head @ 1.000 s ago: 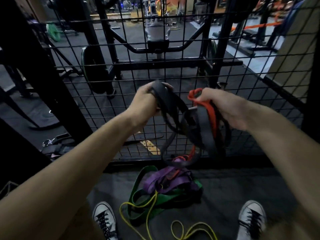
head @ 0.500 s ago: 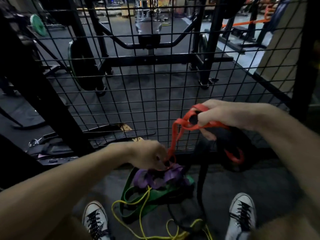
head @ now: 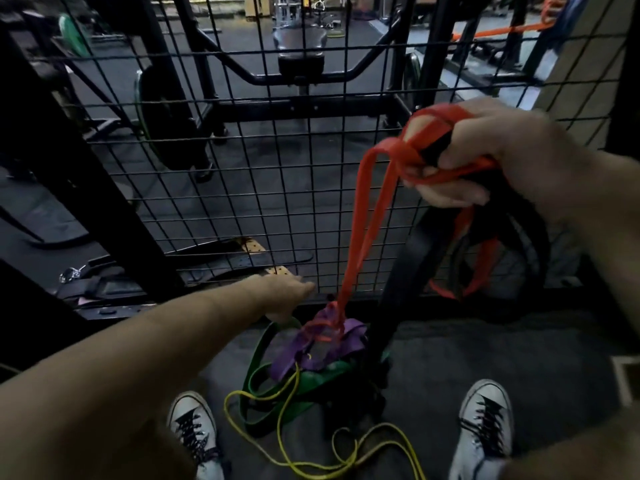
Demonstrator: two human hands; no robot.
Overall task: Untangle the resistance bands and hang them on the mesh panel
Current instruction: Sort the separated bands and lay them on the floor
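Red band (head: 367, 216) runs taut from the right hand's (head: 485, 157) clenched fist down into the floor tangle (head: 322, 344) before the mesh panel (head: 263, 188). Left hand (head: 287, 299) reaches low, grip unclear. Pulling higher would likely tighten the knot.

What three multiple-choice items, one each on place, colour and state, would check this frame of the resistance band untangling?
1. Where does the purple band lie?
A. on the floor between the shoes
B. hung on the mesh panel
C. in the left hand

2. Which colour of band does the right hand grip, besides black?
A. yellow
B. green
C. red

3. What is the state of the left hand?
A. gripping the yellow band
B. reaching low, holding nothing visible
C. resting on a shoe

Key: 1 A, it sits in the floor pile; 2 C, the red band runs from the fist; 3 B, nothing shows in its fingers.
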